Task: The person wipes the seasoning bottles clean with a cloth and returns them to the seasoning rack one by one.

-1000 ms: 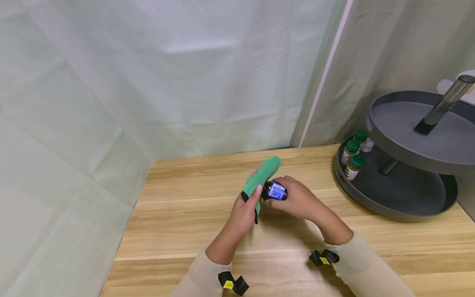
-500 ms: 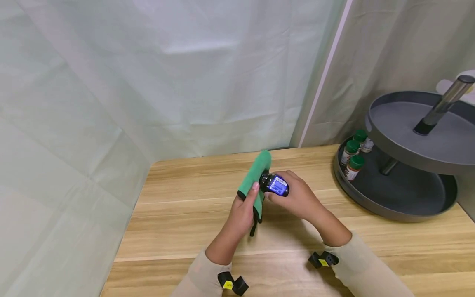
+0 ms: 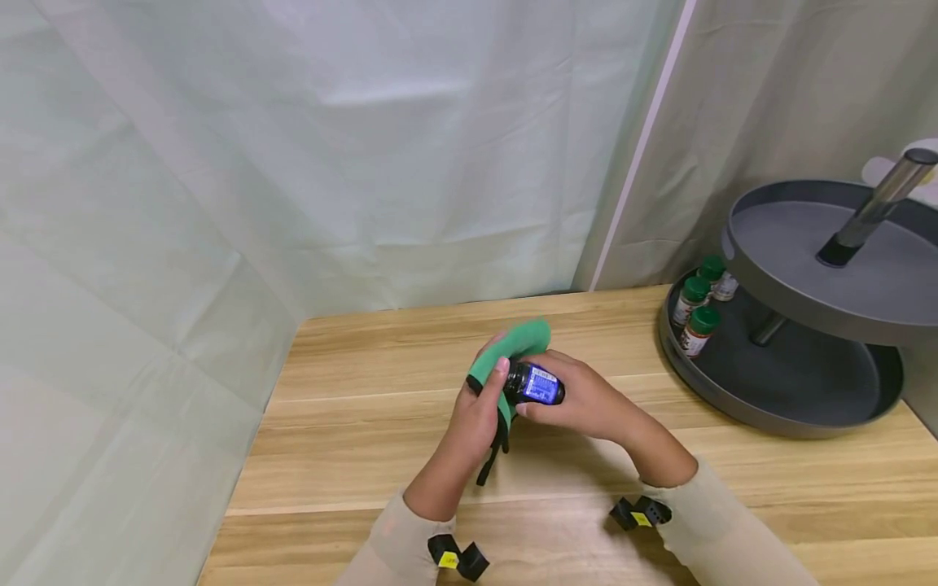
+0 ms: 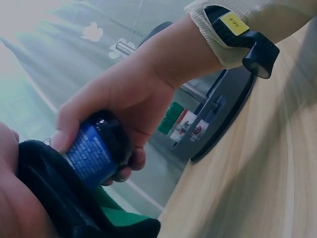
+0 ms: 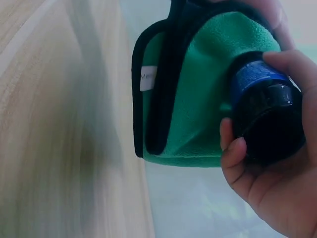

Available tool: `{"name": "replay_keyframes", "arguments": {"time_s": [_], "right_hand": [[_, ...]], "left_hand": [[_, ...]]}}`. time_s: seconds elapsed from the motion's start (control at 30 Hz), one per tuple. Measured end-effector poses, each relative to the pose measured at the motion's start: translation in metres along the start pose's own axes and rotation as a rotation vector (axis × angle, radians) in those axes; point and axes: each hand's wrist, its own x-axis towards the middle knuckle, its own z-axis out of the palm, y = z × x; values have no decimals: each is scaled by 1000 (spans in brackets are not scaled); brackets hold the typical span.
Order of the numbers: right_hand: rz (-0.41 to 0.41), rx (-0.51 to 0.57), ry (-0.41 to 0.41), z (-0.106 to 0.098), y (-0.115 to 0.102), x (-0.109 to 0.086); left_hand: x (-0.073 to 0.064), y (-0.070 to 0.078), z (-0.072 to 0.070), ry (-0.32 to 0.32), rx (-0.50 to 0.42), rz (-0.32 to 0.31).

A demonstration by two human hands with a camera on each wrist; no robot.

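In the head view my left hand [image 3: 475, 415] grips a folded green cloth [image 3: 516, 346] with black edging, thumb on the near side. The cloth wraps against one end of a dark bottle [image 3: 538, 384] with a blue label. My right hand [image 3: 586, 399] holds that bottle on its side, fingers curled round its other end. From the right wrist, the bottle's round dark base [image 5: 275, 129] faces the camera and its far end presses into the cloth [image 5: 203, 99]. A small white tag [image 5: 148, 78] shows on the cloth's edge. Both hands are above the wooden table.
A grey two-tier round rack [image 3: 777, 423] stands at the right of the table [image 3: 352, 456]. Several green-capped spice jars [image 3: 699, 330] sit on its lower tier at the left side. Pale curtains [image 3: 440, 163] hang behind and to the left.
The cloth was shifted up and left, then came back and now bends over toward the right around the bottle's end. The bottle has moved slightly left, and both hands stay close together.
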Motion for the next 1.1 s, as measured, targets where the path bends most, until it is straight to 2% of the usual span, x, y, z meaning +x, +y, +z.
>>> {"name": "replay_keyframes", "arguments": {"time_s": [0.13,0.3,0.5,0.6,0.67,0.77,0.97,1.1], "right_hand": [[-37,-44,-39,1,2,1],[-42,-207,-28,5,2,1],[-29,-451,41,10,1,0],[26,-487,87,13,2,0],[70,-466,111,13,3,1],[131,-373,138,13,5,1],[222,-128,209,8,2,3],[245,5,218,8,-1,4]], "left_hand": [[1,0,-1,29,42,-22],[1,0,0,47,82,-14],[0,-2,2,47,167,41],[-1,-3,4,39,188,100],[-2,-3,6,39,192,143],[-2,-3,9,42,196,187],[-3,-3,12,58,199,187],[-4,-2,12,73,189,175]]}}
